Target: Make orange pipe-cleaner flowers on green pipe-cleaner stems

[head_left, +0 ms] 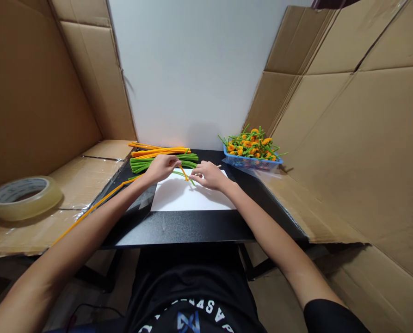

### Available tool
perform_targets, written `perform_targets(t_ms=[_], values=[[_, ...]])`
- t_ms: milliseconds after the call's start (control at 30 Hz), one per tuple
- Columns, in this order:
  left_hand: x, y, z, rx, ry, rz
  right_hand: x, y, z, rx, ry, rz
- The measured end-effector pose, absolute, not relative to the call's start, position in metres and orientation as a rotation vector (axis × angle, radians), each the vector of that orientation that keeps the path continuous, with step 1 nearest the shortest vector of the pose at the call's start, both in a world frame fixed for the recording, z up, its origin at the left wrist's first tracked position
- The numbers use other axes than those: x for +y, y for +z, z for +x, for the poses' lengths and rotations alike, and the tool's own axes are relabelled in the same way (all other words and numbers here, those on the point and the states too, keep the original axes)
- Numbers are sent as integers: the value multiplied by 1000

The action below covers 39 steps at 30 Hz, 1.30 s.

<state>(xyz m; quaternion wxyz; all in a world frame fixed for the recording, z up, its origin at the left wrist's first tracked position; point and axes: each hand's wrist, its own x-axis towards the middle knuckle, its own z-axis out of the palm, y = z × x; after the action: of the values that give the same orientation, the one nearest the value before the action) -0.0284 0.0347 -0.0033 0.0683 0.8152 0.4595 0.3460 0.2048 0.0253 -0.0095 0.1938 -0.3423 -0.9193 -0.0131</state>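
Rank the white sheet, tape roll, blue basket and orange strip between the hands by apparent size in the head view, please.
1. White sheet and tape roll: too alike to rank; the roll seems nearer.
2. Blue basket
3. Orange strip

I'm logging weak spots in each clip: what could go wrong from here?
The thin orange strand at the left hand could slip from the fingertips. The long orange strand runs close beside the left forearm, which might drag it. The flowers rise above the rim of the blue basket, so a bump may spill some.
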Motion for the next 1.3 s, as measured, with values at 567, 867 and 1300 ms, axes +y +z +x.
perform_targets(t_ms=[567, 867, 1300], values=[[27, 5, -26, 1022, 741, 1784, 17, -10, 196, -2246, -160, -1309], [10, -11, -6, 1102, 1134, 2706, 17, -16, 188, -1988, 231, -1222], [14, -18, -7, 1108, 1160, 2786, 30, -22, 195, -2111, 679, -1005]])
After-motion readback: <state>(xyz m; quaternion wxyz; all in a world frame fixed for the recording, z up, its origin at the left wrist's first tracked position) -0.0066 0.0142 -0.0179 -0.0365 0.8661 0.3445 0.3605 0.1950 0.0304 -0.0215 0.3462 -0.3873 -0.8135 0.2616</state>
